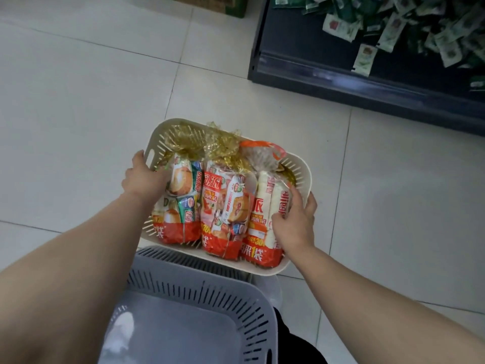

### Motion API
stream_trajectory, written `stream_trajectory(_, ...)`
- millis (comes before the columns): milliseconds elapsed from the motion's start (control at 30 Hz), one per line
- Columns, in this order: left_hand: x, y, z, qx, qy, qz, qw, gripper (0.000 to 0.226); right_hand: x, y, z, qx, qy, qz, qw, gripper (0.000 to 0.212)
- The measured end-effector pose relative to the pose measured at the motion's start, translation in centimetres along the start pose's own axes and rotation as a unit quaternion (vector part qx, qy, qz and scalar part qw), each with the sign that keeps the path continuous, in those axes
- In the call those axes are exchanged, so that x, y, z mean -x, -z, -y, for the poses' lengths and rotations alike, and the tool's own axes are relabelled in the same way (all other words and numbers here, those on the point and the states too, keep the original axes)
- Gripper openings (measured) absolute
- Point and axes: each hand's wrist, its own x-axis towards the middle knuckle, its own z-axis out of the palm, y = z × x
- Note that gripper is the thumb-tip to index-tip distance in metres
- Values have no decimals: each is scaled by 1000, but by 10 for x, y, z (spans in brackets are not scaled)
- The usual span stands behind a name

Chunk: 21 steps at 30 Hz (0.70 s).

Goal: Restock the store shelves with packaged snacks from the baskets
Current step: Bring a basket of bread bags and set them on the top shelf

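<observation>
You're curling your l. hand (143, 177) fingers over the left rim of the cream slotted plastic basket (299, 168), which is holding three crinkly red snack bags (223, 206), and resting your r. hand (296, 219), fingers loosely spread, on the rightmost bag (262, 248), above a grey slotted basket (204, 290), nr a dark shelf (301, 61) of green sachets (393, 30).
</observation>
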Motion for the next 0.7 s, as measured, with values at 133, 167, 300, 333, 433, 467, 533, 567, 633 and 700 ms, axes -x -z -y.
stream_trajectory(133,14,8,-17,76,-14,44,996,73,7,23,1,-42,-6,-23,999,72)
stream_trajectory(167,22,11,-29,80,-26,52,995,70,10,32,1,-49,-10,-32,998,71)
stream_trajectory(300,63,29,-77,92,-76,67,991,68,29,76,5,-82,-13,-61,995,73)
stream_trajectory(333,76,35,-89,93,-88,73,989,69,37,89,8,-94,-11,-69,993,74)
stream_trajectory(433,122,56,-127,86,-115,94,985,70,66,135,15,-133,-4,-96,986,76)
stream_trajectory(467,138,63,-139,83,-124,98,984,70,77,150,17,-145,-3,-103,984,75)
stream_trajectory(533,175,78,-162,72,-139,104,982,71,103,184,21,-160,-2,-112,981,75)
stream_trajectory(567,194,84,-173,65,-148,108,981,71,116,202,22,-166,-1,-118,979,74)
stream_trajectory(633,235,96,-193,51,-162,121,978,75,146,236,21,-169,-2,-134,976,72)
stream_trajectory(700,280,105,-208,40,-169,130,976,78,179,268,17,-179,-3,-152,972,68)
